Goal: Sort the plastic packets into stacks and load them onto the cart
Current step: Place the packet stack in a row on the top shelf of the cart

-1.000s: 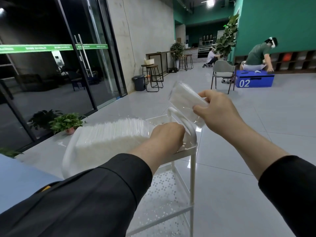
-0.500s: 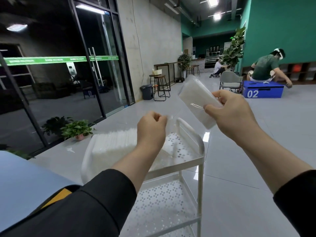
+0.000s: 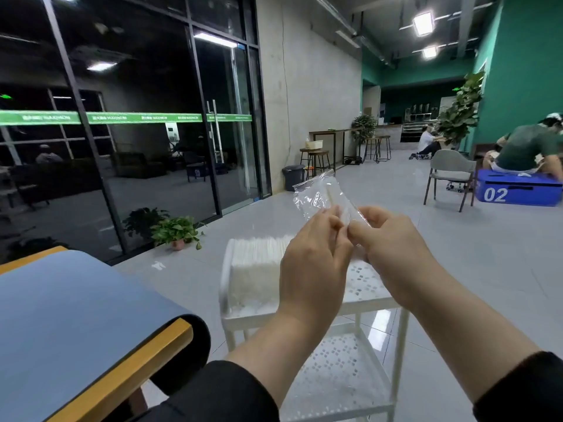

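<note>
A clear plastic packet [image 3: 320,194] with white contents stands upright in the air above the white cart [image 3: 370,300]. My left hand [image 3: 313,263] and my right hand [image 3: 393,248] both pinch its lower edge, fingertips nearly meeting. A row of white packets [image 3: 259,263] stands stacked on the left side of the cart's top shelf, partly hidden by my left hand. The cart's perforated lower shelf [image 3: 335,370] holds nothing that I can see.
A table with a blue mat [image 3: 70,318] and a wooden edge is at my lower left. A potted plant [image 3: 178,231] sits by the glass wall. A grey chair [image 3: 451,175], a blue box marked 02 [image 3: 518,191] and seated people are far right.
My left hand rose from the cart's stack and joined my right hand on the packet. The packet turned upright in front of me, and the view tilted upward.
</note>
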Motion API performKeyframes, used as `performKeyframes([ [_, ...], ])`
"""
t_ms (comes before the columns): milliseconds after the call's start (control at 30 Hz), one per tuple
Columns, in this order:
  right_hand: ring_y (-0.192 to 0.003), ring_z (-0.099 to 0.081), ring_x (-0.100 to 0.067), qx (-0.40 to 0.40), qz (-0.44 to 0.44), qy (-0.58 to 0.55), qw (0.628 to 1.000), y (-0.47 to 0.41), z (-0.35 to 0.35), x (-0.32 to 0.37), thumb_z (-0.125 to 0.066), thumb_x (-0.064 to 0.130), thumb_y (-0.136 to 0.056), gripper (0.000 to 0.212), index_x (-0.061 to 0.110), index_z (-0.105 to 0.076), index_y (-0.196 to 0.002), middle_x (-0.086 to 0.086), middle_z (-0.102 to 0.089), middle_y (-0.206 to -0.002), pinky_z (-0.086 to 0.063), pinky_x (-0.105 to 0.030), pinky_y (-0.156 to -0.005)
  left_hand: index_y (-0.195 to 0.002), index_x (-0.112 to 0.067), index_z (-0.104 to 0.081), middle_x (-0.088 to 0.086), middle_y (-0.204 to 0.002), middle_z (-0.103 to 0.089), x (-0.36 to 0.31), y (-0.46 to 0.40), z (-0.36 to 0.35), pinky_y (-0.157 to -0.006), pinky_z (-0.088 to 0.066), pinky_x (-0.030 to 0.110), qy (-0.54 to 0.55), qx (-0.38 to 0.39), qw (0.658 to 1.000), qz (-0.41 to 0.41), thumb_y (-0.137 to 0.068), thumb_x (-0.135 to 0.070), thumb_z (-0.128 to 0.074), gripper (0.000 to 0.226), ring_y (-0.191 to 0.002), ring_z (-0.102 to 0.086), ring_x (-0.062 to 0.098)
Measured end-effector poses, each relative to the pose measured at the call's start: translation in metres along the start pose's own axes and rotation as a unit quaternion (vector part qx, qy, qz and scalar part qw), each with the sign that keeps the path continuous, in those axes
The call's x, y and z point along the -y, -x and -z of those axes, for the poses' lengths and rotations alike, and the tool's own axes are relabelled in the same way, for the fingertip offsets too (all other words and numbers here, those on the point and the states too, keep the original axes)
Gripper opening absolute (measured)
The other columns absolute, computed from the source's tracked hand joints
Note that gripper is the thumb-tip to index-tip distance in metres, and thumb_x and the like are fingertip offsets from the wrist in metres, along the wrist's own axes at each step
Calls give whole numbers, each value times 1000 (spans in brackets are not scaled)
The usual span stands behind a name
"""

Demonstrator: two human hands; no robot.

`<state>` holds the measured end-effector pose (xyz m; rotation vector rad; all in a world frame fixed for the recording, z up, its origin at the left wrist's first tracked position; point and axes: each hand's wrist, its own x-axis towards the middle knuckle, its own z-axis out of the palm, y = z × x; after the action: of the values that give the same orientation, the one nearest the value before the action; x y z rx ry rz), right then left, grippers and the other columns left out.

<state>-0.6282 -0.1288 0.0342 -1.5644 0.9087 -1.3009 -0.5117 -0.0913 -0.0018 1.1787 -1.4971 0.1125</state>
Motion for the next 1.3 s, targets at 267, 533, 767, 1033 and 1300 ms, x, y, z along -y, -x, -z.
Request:
performKeyframes([
  [267, -79, -71, -20, 86, -77, -108, 987, 10, -17, -2, -60, 44, -96, 40, 6, -71, -91, -12, -73, -83, -59, -33, -73, -110, -26, -57, -21, -128, -61, 6, 9, 19, -89, -49, 27, 48, 61, 992, 97, -108, -27, -36, 20, -106, -59, -7],
  [533, -77, -72, -33, -7, -56, -14, 998, 2, -19, -16, -65, 5, -87, 18, 18, -72, -98, -22, -74, -91, -58, -56, -84, -138, -33, -43, -11, -128, -64, 20, 6, 27, -83, -42, 1, 196, 22, 964, 177, -109, -18, -35, 34, -106, -57, -17],
  [767, -59, -55, -7, 79, 119, 205, 968, 2, -9, -7, -66, 6, -87, 37, 38, -66, -105, 8, -69, -83, -45, -23, -52, -120, -26, -61, -6, -116, -67, 32, -30, 58, -95, -47, 29, 218, -57, 946, 232, -90, -71, -35, 60, -110, -61, 9],
  [1033, -74, -60, -26, 144, 125, 258, 947, -5, -7, -32, -69, 13, -87, 37, 45, -60, -104, 8, -66, -89, -51, -40, -66, -84, -12, -58, -7, -64, -49, 36, -4, 37, -55, -35, 20, 128, -93, 943, 292, -104, -51, -46, 45, -53, -42, 2],
  [1300, -84, -61, -10, 139, 114, 243, 953, -4, 1, -54, -67, 11, -86, 43, 47, -59, -107, 20, -63, -99, -50, -24, -75, -73, -16, -55, -7, -61, -44, 37, 9, 15, -61, -37, 27, 233, -119, 883, 389, -101, -42, -58, 38, -62, -40, 11],
])
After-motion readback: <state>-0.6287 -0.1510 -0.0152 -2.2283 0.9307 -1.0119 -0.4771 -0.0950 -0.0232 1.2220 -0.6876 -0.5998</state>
